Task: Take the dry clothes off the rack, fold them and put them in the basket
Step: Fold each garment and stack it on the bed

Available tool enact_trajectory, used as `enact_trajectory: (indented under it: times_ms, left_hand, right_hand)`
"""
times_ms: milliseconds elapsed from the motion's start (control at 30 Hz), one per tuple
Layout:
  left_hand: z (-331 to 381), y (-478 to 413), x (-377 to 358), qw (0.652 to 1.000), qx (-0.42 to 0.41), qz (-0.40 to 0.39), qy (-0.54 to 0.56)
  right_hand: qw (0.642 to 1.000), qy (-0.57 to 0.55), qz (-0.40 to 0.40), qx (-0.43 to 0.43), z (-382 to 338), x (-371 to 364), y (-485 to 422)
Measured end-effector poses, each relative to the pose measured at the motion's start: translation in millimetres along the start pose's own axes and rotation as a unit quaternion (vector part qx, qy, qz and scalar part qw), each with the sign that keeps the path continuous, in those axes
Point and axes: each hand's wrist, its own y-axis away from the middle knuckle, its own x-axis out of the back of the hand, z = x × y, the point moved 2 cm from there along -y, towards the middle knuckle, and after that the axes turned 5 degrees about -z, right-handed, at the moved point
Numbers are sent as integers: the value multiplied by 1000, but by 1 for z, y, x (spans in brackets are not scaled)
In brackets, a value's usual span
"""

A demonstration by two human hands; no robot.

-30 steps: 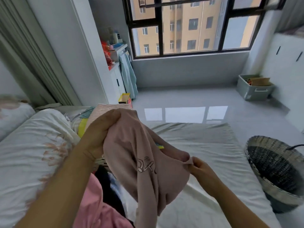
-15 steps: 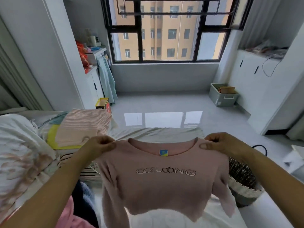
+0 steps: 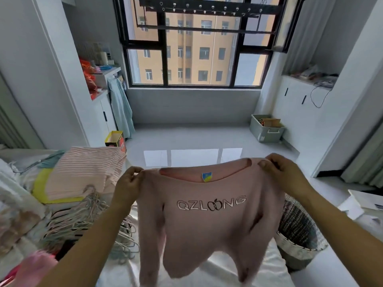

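Both bare arms reach forward from the lower corners of the view, held well apart. The left hand has its fingers curled in a pinch on one shoulder of a pink top. The right hand (slightly the higher of the two) pinches the other shoulder, thumb on the near side and knuckles bent. Both wrists are nearly straight, and the forearms are bare to the frame's edge.
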Motion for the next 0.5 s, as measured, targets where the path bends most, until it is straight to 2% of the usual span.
enact_trajectory:
  times_ms: [67, 133, 300, 433, 500]
  left_hand:
    - [11, 2, -13, 1000, -5, 0, -24]
    - [24, 5, -25, 997, -8, -21, -73]
    - [56, 7, -40, 982, -15, -84, -168]
    - [80, 9, -62, 955, -55, -67, -285]
    - [84, 12, -72, 941, -50, -59, -330]
  right_hand:
    - [1000, 5, -12, -23, 18, -8, -2]
    - [997, 5, -58, -40, 38, -7, -4]
    - [979, -112, -158, -60, 64, 44, -16]
    - [955, -151, -245, -76, 80, 74, -39]
    - [952, -118, -277, -60, 87, 85, -50]
